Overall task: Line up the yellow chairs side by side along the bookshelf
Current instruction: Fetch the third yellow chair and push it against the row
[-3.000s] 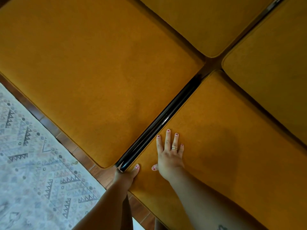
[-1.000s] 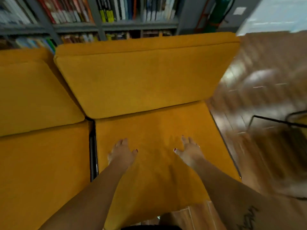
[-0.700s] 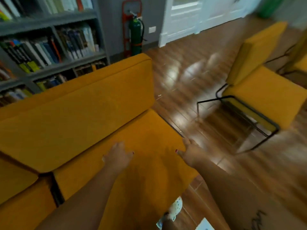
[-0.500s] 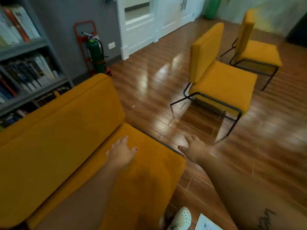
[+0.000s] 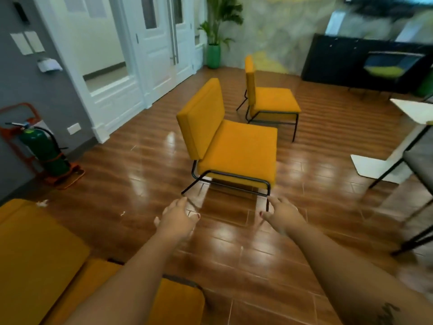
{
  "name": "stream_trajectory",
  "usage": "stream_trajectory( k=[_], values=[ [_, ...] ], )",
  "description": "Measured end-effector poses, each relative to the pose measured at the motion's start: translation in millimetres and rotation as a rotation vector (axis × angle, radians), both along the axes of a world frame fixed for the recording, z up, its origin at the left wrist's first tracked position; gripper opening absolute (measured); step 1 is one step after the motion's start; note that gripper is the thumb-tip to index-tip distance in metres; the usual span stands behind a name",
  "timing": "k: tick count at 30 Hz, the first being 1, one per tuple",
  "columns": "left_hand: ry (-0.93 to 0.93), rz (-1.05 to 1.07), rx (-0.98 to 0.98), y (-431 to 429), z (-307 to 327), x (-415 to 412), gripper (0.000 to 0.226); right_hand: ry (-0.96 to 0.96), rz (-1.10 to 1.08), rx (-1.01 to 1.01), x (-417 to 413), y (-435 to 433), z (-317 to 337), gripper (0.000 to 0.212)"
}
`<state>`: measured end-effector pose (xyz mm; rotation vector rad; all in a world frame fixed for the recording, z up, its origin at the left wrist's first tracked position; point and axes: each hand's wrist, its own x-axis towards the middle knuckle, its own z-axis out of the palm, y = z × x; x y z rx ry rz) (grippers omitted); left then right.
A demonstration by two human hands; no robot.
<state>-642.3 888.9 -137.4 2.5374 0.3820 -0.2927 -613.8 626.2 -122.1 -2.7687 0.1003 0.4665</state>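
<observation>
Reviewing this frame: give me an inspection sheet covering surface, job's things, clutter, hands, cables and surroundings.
Surface: glossy wood floor with glare patches.
Job's things: near chair and far chair stand apart on open floor; placed chair at lower left; bookshelf not in view.
Clutter: small white scraps on the floor.
Hands: left hand and right hand open, empty, reaching toward the near chair.
Cables: nothing seen.
Surroundings: extinguisher, white doors, plant, dark cabinet, white table.

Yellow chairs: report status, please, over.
Left hand, right hand open, empty. Nearest yellow padded chair ahead, untouched; second yellow chair behind it. White table at right.
</observation>
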Motion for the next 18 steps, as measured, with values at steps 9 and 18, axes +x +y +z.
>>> stream_trajectory(
  k=[9, 18],
  values=[
    [-0.084, -0.117, 0.027, -97.1, 34.8, 111.4, 0.067, -0.079, -0.07, -0.017, 85.5, -96.8, 35.3, 0.065],
    [-0.119, -0.156, 0.084, -136.0, 41.1, 214.3, 0.068, -0.135, -0.123, 0.073, 173.6, -142.3, 38.1, 0.064]
  ],
)
